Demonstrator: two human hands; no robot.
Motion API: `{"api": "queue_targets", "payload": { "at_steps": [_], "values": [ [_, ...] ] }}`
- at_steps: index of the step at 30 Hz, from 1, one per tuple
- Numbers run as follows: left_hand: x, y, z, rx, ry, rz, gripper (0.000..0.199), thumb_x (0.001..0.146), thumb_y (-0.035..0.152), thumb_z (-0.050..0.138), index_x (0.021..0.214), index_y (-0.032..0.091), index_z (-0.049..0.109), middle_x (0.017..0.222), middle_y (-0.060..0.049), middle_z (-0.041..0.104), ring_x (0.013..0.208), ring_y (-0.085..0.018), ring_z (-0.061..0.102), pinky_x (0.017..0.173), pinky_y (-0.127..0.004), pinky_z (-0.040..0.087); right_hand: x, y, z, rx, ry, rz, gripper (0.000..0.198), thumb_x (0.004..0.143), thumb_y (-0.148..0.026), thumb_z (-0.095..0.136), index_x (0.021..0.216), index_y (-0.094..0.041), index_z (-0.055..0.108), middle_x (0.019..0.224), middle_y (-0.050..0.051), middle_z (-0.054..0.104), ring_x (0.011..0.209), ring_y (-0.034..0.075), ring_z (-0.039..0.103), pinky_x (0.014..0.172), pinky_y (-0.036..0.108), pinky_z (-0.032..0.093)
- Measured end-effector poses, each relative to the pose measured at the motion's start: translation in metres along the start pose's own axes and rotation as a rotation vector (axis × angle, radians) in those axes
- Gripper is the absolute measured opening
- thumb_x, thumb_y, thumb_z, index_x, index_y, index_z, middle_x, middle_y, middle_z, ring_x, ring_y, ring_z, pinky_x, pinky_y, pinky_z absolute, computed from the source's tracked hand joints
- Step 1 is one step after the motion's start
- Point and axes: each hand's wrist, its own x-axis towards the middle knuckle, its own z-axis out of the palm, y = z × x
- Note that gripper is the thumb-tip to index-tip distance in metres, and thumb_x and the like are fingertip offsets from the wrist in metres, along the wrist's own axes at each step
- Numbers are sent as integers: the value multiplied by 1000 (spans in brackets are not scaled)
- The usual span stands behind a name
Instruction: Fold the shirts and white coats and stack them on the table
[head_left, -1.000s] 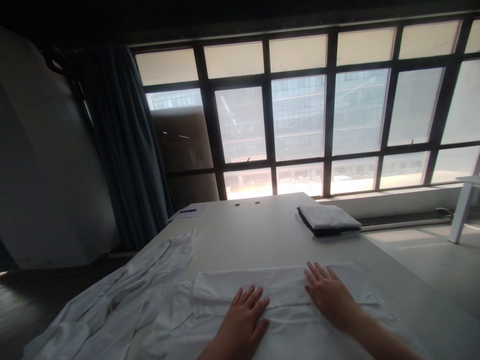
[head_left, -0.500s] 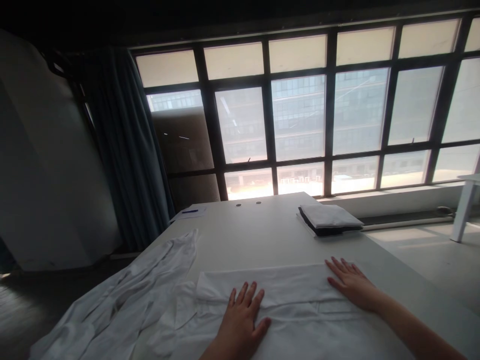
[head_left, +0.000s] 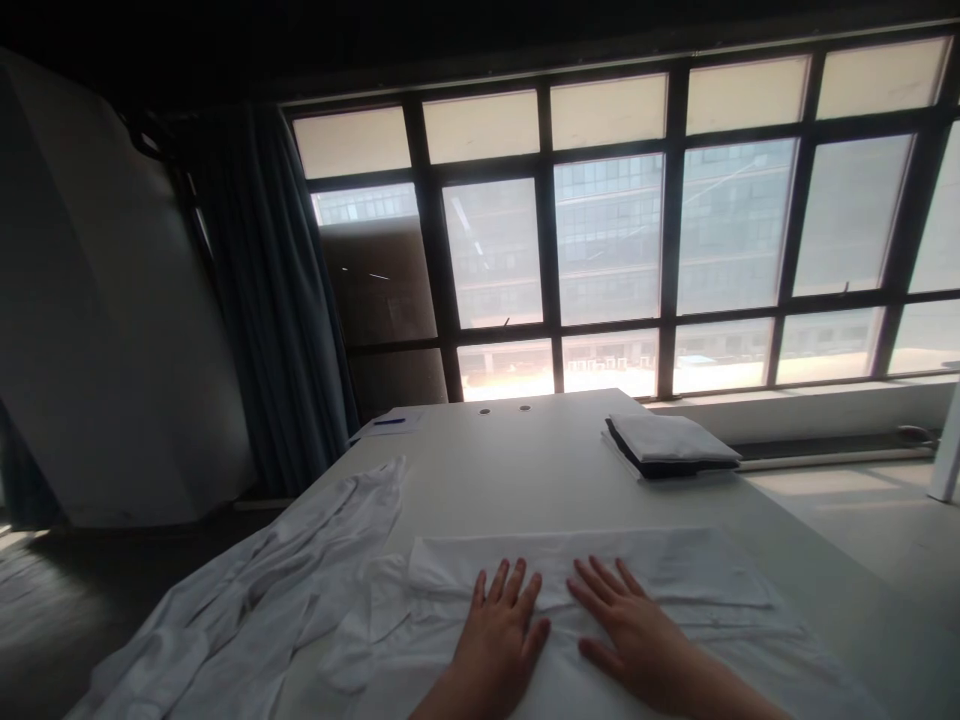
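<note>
A white shirt [head_left: 675, 570] lies spread on the white table, its far side folded over in a long flat strip. My left hand [head_left: 501, 620] rests palm down on it, fingers spread, close to the collar end [head_left: 386, 605] at the left. Just to the right, my right hand [head_left: 619, 620] also lies flat on the cloth with its fingers apart. Both palms press near the lower edge of the folded strip. Neither hand grips anything. The near part of the shirt runs out of view at the bottom.
Another crumpled white garment [head_left: 247, 600] covers the table's left side. A stack of folded white and black clothes [head_left: 671, 440] sits at the right edge. Paper with a blue pen [head_left: 388, 421] lies at the far left corner of the table [head_left: 510, 470]. Windows and a dark curtain [head_left: 277, 300] stand beyond.
My right hand has slid left across the shirt, from its right end to beside my left hand. The left hand stays nearly in place. The view has shifted slightly.
</note>
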Motion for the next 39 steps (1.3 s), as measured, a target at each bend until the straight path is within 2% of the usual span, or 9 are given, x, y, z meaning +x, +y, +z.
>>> {"api": "queue_targets", "payload": {
  "at_steps": [7, 14, 19, 22, 24, 28, 32, 36, 39],
  "values": [
    [-6, -11, -29, -33, -129, 70, 79, 91, 78, 39, 158, 40, 23, 168, -2, 14, 154, -32, 11, 123, -61, 7, -12, 22, -22, 122, -166, 38, 74, 94, -66, 45, 157, -32, 25, 165, 3, 20, 153, 29, 16, 125, 51, 9],
    [-18, -73, -56, 66, -257, -151, 116, 68, 80, 67, 160, 28, 18, 167, -14, 6, 153, -39, 3, 120, -66, 4, -20, 51, -68, 227, -344, 116, 87, 83, -56, 65, 156, -24, 31, 164, 9, 25, 152, 31, 19, 125, 48, 12],
    [-24, -86, -56, 110, -258, -161, 113, 74, 79, 60, 160, 23, 11, 167, -14, -2, 154, -34, -4, 120, -63, -1, -21, 56, -85, 239, -289, 145, 71, 83, -57, 64, 144, -22, 55, 154, 12, 46, 141, 33, 43, 118, 46, 31],
    [-23, -68, -49, 114, -258, -168, 112, 76, 79, 57, 160, 22, 10, 166, -15, -3, 153, -34, -7, 120, -63, -3, -15, 34, -79, -2, -145, 258, 52, 87, -60, 57, 111, -18, 76, 119, 18, 72, 109, 38, 67, 97, 50, 49],
    [-22, -52, -41, 101, -258, -151, 113, 76, 81, 56, 160, 22, 9, 166, -15, -3, 153, -35, -8, 119, -64, -4, -10, 12, -68, -166, -48, 321, 51, 90, -58, 52, 102, -15, 76, 101, 20, 76, 95, 38, 70, 88, 52, 51],
    [-19, -22, -18, 73, -190, -135, 110, 78, 85, 48, 160, 21, 12, 167, -15, 0, 153, -39, -8, 117, -69, -6, -1, -29, -34, -154, 114, 200, 54, 98, -52, 44, 136, -17, 61, 134, 18, 64, 123, 34, 59, 106, 50, 42],
    [-14, -6, -3, 7, -74, -28, 92, 84, 83, 42, 158, 31, 27, 167, -10, 19, 154, -37, 9, 119, -68, -1, 2, -43, -3, -10, -3, 53, 69, 97, -62, 41, 153, -22, 42, 160, 11, 36, 148, 33, 32, 122, 52, 21],
    [-6, -19, -8, 27, 47, -74, 66, 92, 68, 44, 148, 33, 48, 161, -7, 38, 149, -30, 30, 123, -53, 13, 0, -39, 0, 66, -52, 12, 70, 96, -59, 44, 155, -23, 38, 162, 10, 32, 151, 32, 26, 124, 52, 13],
    [-1, -39, -16, 79, 112, -221, 69, 90, 69, 47, 145, 27, 52, 159, -12, 40, 146, -33, 34, 120, -50, 20, -2, -38, -6, 101, -51, 23, 68, 95, -55, 47, 154, -22, 41, 161, 10, 36, 150, 31, 28, 125, 50, 15]
  ]
}}
